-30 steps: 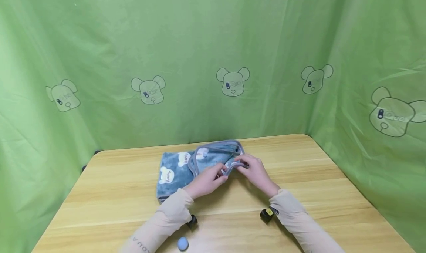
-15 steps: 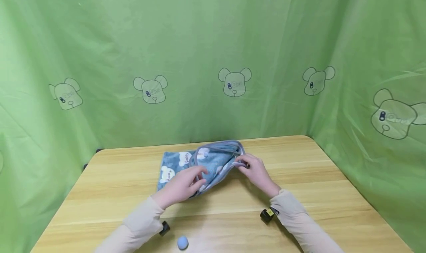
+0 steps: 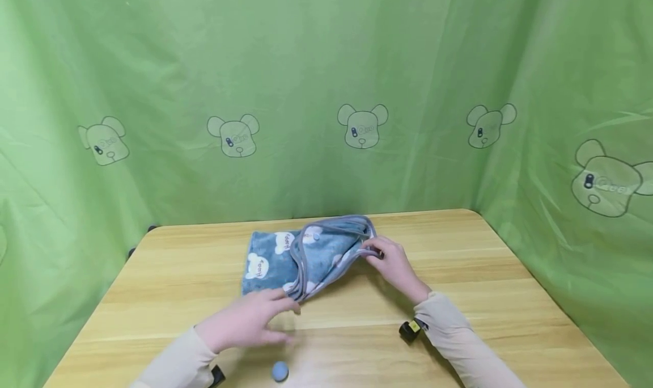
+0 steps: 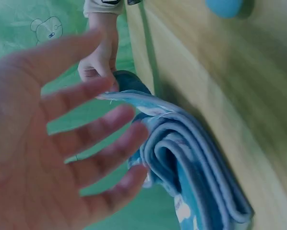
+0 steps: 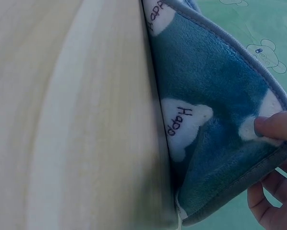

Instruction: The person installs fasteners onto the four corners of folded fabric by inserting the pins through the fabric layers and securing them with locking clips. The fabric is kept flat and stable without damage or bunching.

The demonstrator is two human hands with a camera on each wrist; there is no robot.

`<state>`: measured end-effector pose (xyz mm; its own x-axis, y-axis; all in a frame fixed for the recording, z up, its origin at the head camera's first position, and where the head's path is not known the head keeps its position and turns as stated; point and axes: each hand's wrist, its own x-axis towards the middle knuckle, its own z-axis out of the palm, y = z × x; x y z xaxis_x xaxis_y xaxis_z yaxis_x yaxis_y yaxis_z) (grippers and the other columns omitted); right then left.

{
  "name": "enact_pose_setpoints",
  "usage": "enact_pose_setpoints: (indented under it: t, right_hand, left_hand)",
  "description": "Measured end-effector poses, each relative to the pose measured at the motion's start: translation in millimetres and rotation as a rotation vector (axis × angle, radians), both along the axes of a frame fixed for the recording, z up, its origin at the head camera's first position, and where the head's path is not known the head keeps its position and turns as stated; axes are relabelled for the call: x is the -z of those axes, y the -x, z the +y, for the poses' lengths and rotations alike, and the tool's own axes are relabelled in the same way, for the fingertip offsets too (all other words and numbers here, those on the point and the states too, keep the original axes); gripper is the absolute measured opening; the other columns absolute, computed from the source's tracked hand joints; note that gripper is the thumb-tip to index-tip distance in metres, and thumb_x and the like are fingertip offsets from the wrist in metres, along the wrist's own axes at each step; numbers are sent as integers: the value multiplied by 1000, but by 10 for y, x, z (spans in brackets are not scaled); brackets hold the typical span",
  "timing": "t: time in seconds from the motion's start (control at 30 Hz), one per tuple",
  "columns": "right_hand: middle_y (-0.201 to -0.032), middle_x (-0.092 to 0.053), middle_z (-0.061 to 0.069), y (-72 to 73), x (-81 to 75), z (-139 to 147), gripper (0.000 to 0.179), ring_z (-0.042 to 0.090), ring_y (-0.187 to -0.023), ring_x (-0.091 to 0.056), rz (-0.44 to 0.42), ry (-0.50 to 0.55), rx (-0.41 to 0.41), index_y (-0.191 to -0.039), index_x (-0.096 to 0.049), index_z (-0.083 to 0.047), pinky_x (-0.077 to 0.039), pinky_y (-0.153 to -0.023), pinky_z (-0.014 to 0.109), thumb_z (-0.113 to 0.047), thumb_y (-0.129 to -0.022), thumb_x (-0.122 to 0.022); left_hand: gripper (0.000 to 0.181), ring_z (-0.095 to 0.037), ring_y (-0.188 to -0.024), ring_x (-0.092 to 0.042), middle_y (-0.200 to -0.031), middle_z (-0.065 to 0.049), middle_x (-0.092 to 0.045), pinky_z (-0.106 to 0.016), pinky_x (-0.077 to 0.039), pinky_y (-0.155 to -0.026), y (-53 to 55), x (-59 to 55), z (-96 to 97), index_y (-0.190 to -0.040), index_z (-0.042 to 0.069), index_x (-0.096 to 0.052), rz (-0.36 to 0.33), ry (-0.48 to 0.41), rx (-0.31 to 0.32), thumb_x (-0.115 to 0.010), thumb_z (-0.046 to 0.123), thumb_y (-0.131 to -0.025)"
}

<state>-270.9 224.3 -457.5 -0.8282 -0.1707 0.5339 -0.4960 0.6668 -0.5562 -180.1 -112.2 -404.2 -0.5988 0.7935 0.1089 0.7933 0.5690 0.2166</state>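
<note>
A folded blue fleece blanket (image 3: 321, 257) with white bear heads and grey piping lies on the table. My right hand (image 3: 393, 263) pinches its raised right corner; in the right wrist view the thumb (image 5: 273, 127) presses on the fleece, fingers behind. My left hand (image 3: 250, 320) is spread with fingers apart, just in front of the blanket's near left edge. The left wrist view shows that left palm (image 4: 33, 139) holding nothing, with the blanket's rolled, layered end (image 4: 182, 148) beyond the fingertips. A small blue ball (image 3: 280, 371) sits near the left hand.
The wooden table (image 3: 484, 297) is enclosed by green curtains (image 3: 285, 64) printed with bear heads, at the back and sides. A black wrist camera (image 3: 410, 331) hangs under the right sleeve. The ball stands close to the table's near side.
My left hand has let go of the blanket's near edge and moved left and toward me, its fingers spreading. The front flap has dropped into view. My right hand keeps its pinch.
</note>
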Motion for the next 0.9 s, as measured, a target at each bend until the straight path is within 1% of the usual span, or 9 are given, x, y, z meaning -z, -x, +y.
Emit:
enact_pose_setpoints:
  t: [0.07, 0.1, 0.13, 0.2, 0.27, 0.37, 0.53, 0.67, 0.9]
  right_hand:
    - [-94, -71, 5, -4, 0, 3, 20, 20, -85, -66, 6, 6, -2, -93, -72, -12, -57, -79, 37, 1, -78, -75]
    - [-94, -72, 5, -6, -5, 3, 20, 20, -86, -66, 10, 8, -4, -93, -72, -12, -57, -80, 38, 1, -78, -75]
    - [-95, -72, 5, -9, -8, 3, 20, 20, -86, -67, 11, 8, -3, -93, -72, -13, -57, -80, 38, 1, -78, -75]
    - [-94, -72, 5, -9, -6, 3, 21, 20, -86, -67, 15, 6, -4, -93, -72, -12, -57, -80, 38, 1, -78, -75]
    - [-94, -72, 5, -9, -5, 4, 20, 21, -86, -67, 15, 5, -4, -93, -72, -12, -57, -80, 38, 1, -78, -75]
    - [-94, -72, 5, -9, -6, -1, 19, 20, -86, -67, 4, 3, -8, -93, -71, -13, -57, -80, 38, 0, -79, -75]
    - [-94, -72, 4, -9, 3, -2, 17, 19, -85, -66, 2, 3, -12, -92, -72, -13, -57, -79, 36, -2, -80, -75]
    - [-93, -71, 4, -8, 8, 1, 18, 18, -85, -66, 2, 6, -11, -92, -72, -14, -57, -79, 35, -1, -80, -75]
    - [-93, -71, 4, -5, 6, 3, 17, 18, -84, -65, -4, 6, -11, -92, -71, -13, -57, -78, 35, -1, -80, -75]
  left_hand:
    - [42, -4, -88, -56, -105, 7, -60, -25, -51, -81, -49, 12, -25, -116, 26, -63, -102, 57, 30, -76, 43, -79]
    - [43, -2, -87, -55, -104, 7, -60, -23, -50, -80, -68, 22, -31, -115, 27, -63, -162, 76, 44, -77, 42, -78]
    - [42, -1, -85, -53, -102, 8, -59, -21, -49, -78, -87, 37, -32, -114, 27, -63, -207, 96, 59, -78, 40, -77]
    - [42, 2, -83, -51, -98, 12, -58, -17, -46, -75, -118, 78, -25, -111, 29, -64, -259, 131, 86, -81, 40, -74]
    - [40, 4, -81, -49, -94, 14, -57, -15, -43, -72, -146, 120, -6, -106, 29, -64, -286, 157, 106, -83, 36, -71]
    - [38, 5, -77, -46, -89, 17, -54, -12, -40, -69, -179, 175, 30, -99, 28, -64, -290, 182, 128, -85, 29, -67]
    - [36, 6, -72, -44, -83, 17, -51, -9, -37, -66, -210, 226, 65, -91, 26, -63, -281, 182, 156, -84, 17, -62]
    - [37, 7, -71, -42, -80, 16, -51, -8, -36, -65, -214, 250, 64, -89, 24, -63, -258, 174, 182, -84, 13, -61]
    - [35, 7, -72, -42, -79, 16, -51, -7, -36, -66, -202, 291, 65, -88, 24, -64, -254, 169, 191, -84, 11, -62]
